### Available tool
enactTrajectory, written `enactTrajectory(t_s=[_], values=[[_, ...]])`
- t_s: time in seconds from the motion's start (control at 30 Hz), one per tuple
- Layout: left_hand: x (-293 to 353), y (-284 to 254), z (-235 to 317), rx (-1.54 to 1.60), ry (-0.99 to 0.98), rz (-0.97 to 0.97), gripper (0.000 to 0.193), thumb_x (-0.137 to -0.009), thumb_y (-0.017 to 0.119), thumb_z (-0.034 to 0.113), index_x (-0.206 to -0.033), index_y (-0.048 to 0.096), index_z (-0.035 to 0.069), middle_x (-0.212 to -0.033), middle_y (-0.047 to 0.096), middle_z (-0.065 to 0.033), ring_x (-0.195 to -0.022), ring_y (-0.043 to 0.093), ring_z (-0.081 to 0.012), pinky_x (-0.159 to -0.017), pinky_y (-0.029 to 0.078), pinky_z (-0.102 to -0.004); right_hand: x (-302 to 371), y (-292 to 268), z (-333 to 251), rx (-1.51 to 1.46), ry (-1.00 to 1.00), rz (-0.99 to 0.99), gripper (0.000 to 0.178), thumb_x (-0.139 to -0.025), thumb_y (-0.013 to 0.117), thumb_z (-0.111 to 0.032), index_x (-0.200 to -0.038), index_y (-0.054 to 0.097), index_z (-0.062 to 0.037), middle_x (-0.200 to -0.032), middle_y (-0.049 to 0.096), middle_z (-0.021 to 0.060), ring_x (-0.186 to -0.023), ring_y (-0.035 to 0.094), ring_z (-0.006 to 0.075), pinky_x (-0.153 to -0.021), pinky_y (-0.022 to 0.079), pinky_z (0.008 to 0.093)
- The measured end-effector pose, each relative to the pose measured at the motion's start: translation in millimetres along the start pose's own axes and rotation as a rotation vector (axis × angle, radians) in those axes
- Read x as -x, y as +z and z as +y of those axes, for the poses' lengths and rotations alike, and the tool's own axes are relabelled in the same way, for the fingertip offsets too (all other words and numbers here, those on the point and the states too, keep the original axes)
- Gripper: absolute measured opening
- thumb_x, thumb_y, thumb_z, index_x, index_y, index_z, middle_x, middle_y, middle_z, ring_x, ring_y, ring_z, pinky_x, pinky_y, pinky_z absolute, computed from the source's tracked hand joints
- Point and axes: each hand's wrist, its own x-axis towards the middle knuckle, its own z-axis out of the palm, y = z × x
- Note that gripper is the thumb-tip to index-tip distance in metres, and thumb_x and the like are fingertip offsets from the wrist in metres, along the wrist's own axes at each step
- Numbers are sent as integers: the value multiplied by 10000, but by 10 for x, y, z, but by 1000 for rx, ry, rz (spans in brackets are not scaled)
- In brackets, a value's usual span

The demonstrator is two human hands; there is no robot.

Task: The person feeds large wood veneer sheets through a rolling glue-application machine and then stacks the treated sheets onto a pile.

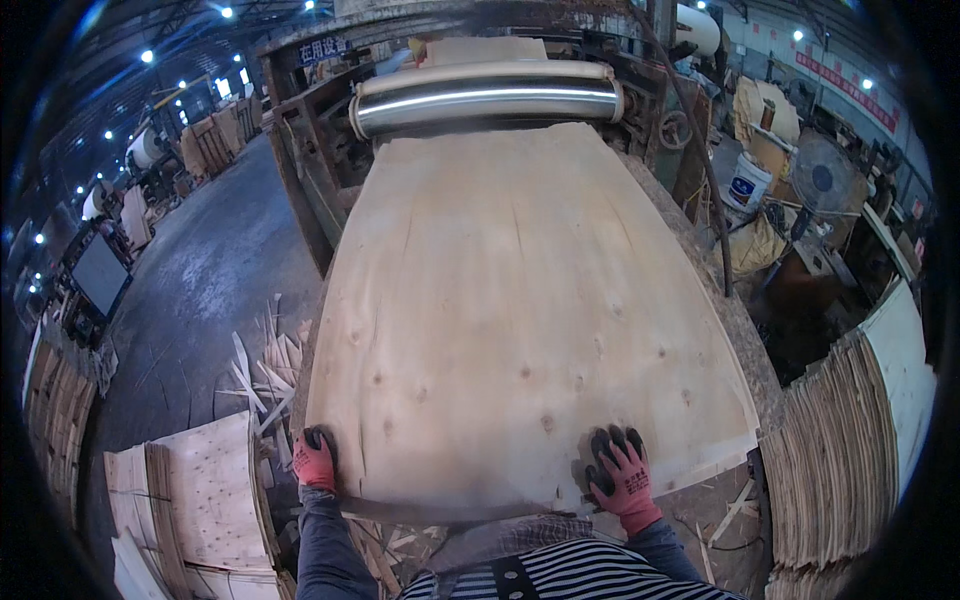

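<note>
A wide, pale wood veneer sheet (510,310) with knots and several fine cracks lies in front of me. Its far end reaches up to a shiny metal roller (487,104). At the near left corner, my left hand (316,457), in a red glove with black fingers, is closed around the sheet's edge. My right hand (621,472), gloved alike, rests flat on the sheet by its near edge, to the right of the middle, fingers spread.
Veneer stacks stand at the lower left (215,490) and the right (825,460). Wood scraps (265,375) litter the floor on the left. A white bucket (747,183) and a fan (822,175) stand at the far right. A handwheel (675,130) sits beside the roller.
</note>
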Motion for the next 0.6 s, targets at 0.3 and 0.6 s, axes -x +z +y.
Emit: enactTrajectory(t_s=[0.3, 0.6], values=[[20, -2, 0, 60, 56, 104, 437, -781, 548, 338, -1044, 526, -11, -983, 565, -190, -897, 549, -324, -788, 435, -374, -16, -18, -31, 22, 12, -15, 540, -606, 660, -373, -1071, 565, -115, -1158, 473, 133, -1115, 386, 355, -965, 287, 490], [2, 90, -85, 14, 52, 122, 449, -779, 545, 344, -1057, 523, -7, -990, 563, -198, -906, 545, -328, -798, 432, -372, -16, -21, -51, 45, 30, -31, 524, -615, 647, -381, -1061, 571, -116, -1169, 473, 127, -1116, 386, 353, -974, 274, 489]])
